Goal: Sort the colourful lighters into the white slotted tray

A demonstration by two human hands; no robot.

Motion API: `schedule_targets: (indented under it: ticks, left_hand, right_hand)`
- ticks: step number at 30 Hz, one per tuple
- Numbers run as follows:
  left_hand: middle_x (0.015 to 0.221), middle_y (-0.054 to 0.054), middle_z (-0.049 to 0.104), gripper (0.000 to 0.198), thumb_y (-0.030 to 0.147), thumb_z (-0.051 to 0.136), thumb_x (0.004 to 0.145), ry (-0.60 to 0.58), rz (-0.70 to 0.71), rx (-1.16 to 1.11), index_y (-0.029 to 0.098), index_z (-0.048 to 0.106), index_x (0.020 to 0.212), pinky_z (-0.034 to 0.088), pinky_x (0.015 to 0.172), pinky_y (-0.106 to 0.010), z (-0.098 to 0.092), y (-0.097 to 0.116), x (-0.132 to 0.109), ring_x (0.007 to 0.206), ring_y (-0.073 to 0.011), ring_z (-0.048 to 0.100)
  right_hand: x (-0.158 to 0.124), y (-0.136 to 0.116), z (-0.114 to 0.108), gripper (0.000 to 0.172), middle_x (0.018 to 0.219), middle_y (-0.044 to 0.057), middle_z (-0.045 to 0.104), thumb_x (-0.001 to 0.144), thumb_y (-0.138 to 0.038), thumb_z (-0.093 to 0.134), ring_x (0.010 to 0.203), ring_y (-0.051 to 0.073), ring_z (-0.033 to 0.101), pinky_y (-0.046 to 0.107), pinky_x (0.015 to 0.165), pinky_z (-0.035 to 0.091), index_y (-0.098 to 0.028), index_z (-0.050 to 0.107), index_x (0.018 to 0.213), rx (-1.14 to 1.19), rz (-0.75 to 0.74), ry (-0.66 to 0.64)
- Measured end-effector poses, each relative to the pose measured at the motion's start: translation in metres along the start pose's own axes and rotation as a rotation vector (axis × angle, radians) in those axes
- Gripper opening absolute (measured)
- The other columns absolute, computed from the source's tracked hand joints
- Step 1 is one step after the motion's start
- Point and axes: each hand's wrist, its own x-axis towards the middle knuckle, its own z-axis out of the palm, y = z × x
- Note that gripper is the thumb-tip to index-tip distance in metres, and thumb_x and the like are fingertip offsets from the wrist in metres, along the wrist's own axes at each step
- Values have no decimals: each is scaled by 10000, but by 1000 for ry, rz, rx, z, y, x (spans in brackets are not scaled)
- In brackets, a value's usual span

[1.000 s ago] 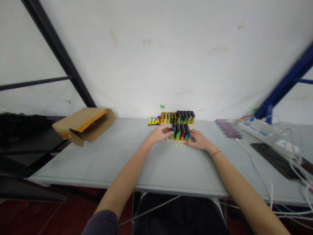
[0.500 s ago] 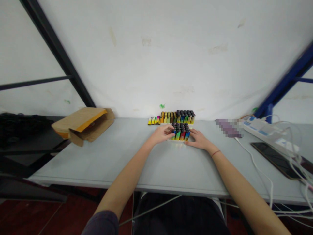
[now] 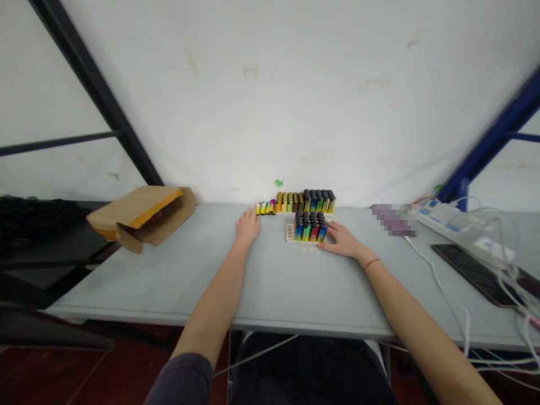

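Colourful lighters [image 3: 311, 227] with black tops stand in rows in a white tray [image 3: 290, 233], whose leftmost holes are bare. My right hand [image 3: 343, 241] rests at the tray's right end, fingers apart, thumb by its front corner. My left hand [image 3: 248, 224] is at the left end of a few yellow lighters lying flat [image 3: 266, 207]; its fingertips are at the leftmost one, and whether they grip it is too small to tell. Behind the tray stand a block of black-topped lighters [image 3: 319, 201] and a yellow-topped block [image 3: 289, 202].
An open cardboard box [image 3: 145, 214] lies on the left of the grey table [image 3: 169, 281]. On the right are a power strip [image 3: 455, 222] with white cables, a black phone [image 3: 475, 273] and a pixelated purple object [image 3: 393, 220]. A white wall [image 3: 261, 124] borders the back.
My left hand has left the tray's left end and moved left to the flat-lying lighters, uncovering the bare holes. My right hand has stayed at the tray.
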Motion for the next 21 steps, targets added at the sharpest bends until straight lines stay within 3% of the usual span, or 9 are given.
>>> schedule_targets:
  ticks: [6,10,14,18,21]
  left_hand:
    - [1330,-199,706,426,363,398,1030,-90,-85,102,174,669,1299,486,1038,-437,-7,7,-1,1265,-323,639]
    - [1325,-230,690,427,430,457,1016,-36,-171,94,165,661,1281,504,990,-485,-14,7,-4,1266,-378,620]
    - [1434,-200,633,421,364,507,1002,-29,-120,98,209,615,1379,479,1033,-509,-13,7,-7,1337,-384,557]
    - [1326,-219,670,386,264,465,1001,-66,-182,70,179,651,1328,507,971,-442,-15,6,-6,1239,-359,636]
    - [1230,-242,691,352,224,440,999,12,-202,-70,118,684,1228,507,951,-404,-17,5,-2,1154,-337,674]
  right_hand:
    - [-1,0,0,820,1590,163,523,897,-784,557,1457,407,478,558,1195,408,-214,601,1485,0,-4,-8]
    - [0,1,1,840,1597,175,511,889,-777,574,1455,416,477,564,1195,402,-196,591,1495,-6,16,-6]
    - [-1,0,0,834,1590,182,517,893,-772,569,1453,424,475,591,1187,404,-199,585,1500,5,3,-9]
    - [-1,-1,-2,859,1604,204,494,900,-780,551,1462,426,464,584,1191,402,-162,585,1496,1,4,-24]
    - [-1,-2,-2,842,1603,191,498,894,-775,568,1456,420,476,577,1194,402,-181,592,1490,-11,19,-20]
